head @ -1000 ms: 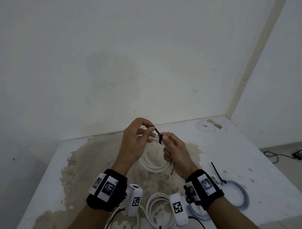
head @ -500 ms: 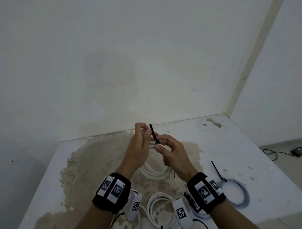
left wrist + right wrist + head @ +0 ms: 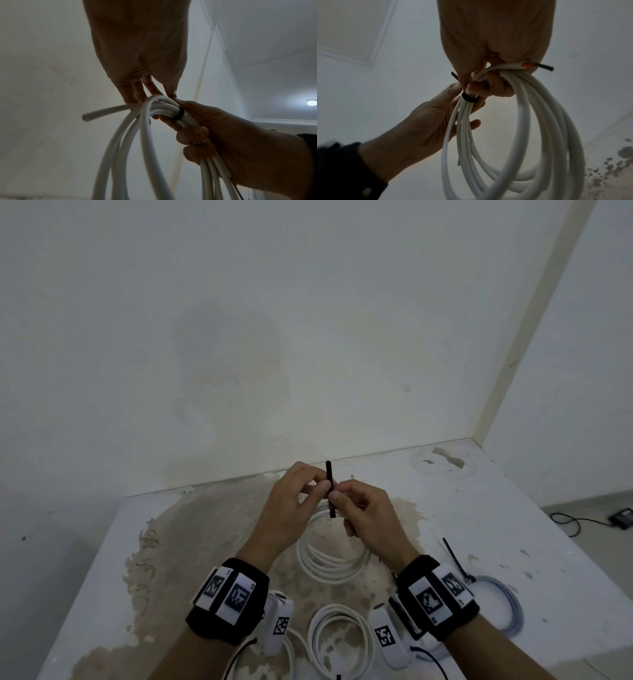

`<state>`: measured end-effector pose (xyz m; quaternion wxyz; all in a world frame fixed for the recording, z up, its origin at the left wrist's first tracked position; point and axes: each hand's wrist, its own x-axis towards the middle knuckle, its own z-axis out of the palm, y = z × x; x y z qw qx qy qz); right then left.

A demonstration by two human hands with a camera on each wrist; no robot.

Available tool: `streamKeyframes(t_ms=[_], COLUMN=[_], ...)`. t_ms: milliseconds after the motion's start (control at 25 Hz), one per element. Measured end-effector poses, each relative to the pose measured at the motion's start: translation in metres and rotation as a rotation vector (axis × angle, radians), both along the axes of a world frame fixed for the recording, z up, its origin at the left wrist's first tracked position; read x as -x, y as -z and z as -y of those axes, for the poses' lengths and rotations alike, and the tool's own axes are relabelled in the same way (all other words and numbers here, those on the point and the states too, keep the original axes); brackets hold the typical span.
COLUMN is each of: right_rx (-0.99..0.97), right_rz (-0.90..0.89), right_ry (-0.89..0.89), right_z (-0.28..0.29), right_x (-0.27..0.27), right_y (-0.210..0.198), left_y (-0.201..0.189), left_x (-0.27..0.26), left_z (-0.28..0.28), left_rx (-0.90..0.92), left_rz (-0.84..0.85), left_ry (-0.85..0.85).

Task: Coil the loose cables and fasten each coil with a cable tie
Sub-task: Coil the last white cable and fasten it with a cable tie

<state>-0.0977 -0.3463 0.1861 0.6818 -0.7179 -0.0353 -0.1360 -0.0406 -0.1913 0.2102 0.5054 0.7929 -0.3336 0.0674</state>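
Note:
A white cable coil hangs above the table between both hands. A black cable tie is looped round its top strands, and its tail stands upright. My left hand pinches the tie at the fingertips from the left. My right hand grips the coil's strands with curled fingers, its fingertip against the tie. The left wrist view shows the tie band round the bundle and a free cable end. In the right wrist view the band sits just below the right hand; a stripped cable end sticks out to the right.
On the stained white table lie another white coil at the front and a grey coil with a black tie at the right. A wall stands right behind the table. A black cable and adapter lie on the floor, right.
The tie's tail was bent over between the fingertips; it now stands straight up and shows longer. Both hands have closed in on it and shifted slightly.

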Motion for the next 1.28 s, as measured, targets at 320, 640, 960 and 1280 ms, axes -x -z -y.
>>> streamKeyframes(t_ms=[320, 640, 960, 1280], right_rx=[0.179, 0.260, 0.330, 0.112], right_rz=[0.113, 0.164, 0.204, -0.015], right_ry=[0.162, 0.120, 0.196, 0.222], right_z=[-0.001, 0.010, 0.007, 0.006], right_x=[-0.001, 0.003, -0.001, -0.011], right_y=[0.014, 0.005, 0.006, 0.006], left_y=[-0.011, -0.013, -0.018, 0.000], left_x=[0.004, 0.004, 0.006, 0.012], left_z=[0.007, 0.017, 0.019, 0.003], left_rx=[0.038, 0.144, 0.203, 0.033], left_rz=[-0.126, -0.319, -0.314, -0.330], left_ry=[-0.015, -0.035, -0.047, 0.002])
